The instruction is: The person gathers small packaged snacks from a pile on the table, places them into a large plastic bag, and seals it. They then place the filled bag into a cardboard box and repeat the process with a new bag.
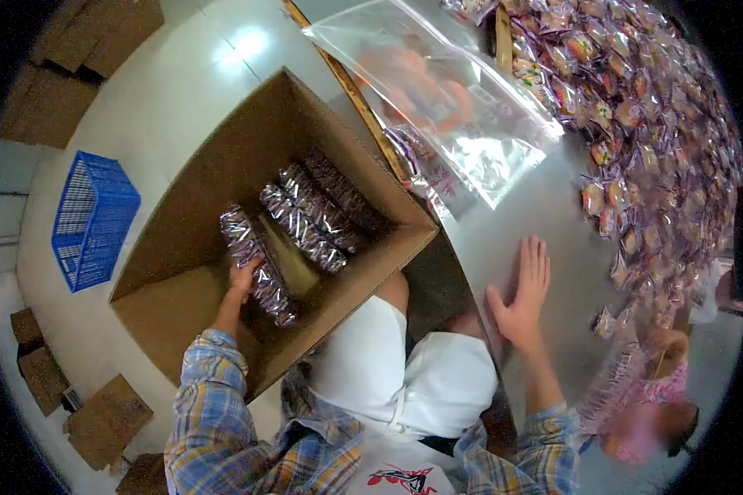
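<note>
My left hand (243, 276) is inside a large open cardboard box (198, 161), its fingers wrapped round a long, shiny row of small wrapped packets (239, 235). Beside that row, several similar rows (301, 227) lie along the box's far side, partly in shadow. My right hand (523, 301) rests with fingers stretched out on the metal tabletop (504, 223), holding nothing. Between it and the heap of loose wrapped snack packets (636, 140) lies a strip of bare metal.
Clear plastic bags (446, 91) lie at the table's wooden edge (351, 87). A blue plastic basket (95, 219) stands on the floor at left, with cardboard boxes (103, 421) lower left and stacked boxes (95, 41) upper left. Another person in pink (636, 421) is at lower right.
</note>
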Motion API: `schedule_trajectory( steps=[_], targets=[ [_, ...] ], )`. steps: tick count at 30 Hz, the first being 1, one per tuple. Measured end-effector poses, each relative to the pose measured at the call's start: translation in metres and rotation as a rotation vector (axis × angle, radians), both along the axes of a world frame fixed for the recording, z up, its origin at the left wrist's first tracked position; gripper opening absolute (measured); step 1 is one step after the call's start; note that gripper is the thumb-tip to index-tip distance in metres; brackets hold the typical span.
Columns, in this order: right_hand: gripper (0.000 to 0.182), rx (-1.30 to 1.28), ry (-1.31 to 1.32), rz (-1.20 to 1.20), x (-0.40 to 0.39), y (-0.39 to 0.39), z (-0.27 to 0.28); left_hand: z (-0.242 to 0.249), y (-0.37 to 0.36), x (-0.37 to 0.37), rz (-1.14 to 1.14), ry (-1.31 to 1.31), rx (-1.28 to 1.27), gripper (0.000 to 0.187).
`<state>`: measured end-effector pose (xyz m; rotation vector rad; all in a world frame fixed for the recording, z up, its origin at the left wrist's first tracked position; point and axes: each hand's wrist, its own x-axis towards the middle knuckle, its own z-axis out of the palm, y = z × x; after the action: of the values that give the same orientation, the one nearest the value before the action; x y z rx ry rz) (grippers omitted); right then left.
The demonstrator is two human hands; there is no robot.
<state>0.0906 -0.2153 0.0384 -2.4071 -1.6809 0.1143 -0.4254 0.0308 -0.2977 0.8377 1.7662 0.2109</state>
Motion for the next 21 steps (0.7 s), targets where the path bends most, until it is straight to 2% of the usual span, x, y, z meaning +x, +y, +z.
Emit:
schedule_trajectory(
  steps=[1,4,5,7,8,9,12,14,15,16,21],
  targets=[
    [0.096,-0.008,0.009,0.011,0.002,0.000,-0.001,0.018,0.004,0.017,0.009,0.026,-0.077,0.104],
    [0.095,-0.033,0.032,-0.008,0.006,0.001,-0.002,-0.099,0.011,-0.012,-0.024,0.111,-0.093,0.098],
    [0.095,-0.048,0.037,-0.017,0.006,0.002,0.000,-0.119,0.012,-0.012,-0.029,0.064,-0.052,0.092],
    [0.095,-0.062,0.036,-0.033,0.007,0.003,-0.001,-0.205,-0.001,-0.029,-0.111,-0.690,0.121,0.081],
    [0.095,-0.066,0.047,-0.038,0.008,0.002,-0.001,-0.240,-0.006,-0.033,-0.132,-1.091,0.086,0.077],
    [0.094,-0.075,0.063,-0.041,0.008,-0.001,-0.001,-0.227,-0.018,-0.015,-0.279,-0.729,0.430,0.073],
    [0.098,-0.098,0.085,-0.039,0.016,-0.004,-0.002,-0.287,-0.007,-0.015,-0.046,-0.572,0.164,0.068],
    [0.103,-0.043,0.212,-0.084,0.018,-0.027,-0.020,-0.281,-0.026,-0.033,0.499,-0.885,-0.121,0.066],
    [0.104,-0.035,0.221,-0.075,0.019,-0.033,-0.022,-0.214,-0.017,0.006,0.442,-0.636,-0.105,0.066],
    [0.104,-0.028,0.229,-0.065,0.020,-0.038,-0.025,-0.099,0.002,0.073,0.383,-0.389,-0.121,0.066],
    [0.101,-0.089,0.241,-0.107,0.020,-0.043,-0.019,-0.137,-0.025,0.024,0.577,-0.494,0.132,0.047]
  ],
)
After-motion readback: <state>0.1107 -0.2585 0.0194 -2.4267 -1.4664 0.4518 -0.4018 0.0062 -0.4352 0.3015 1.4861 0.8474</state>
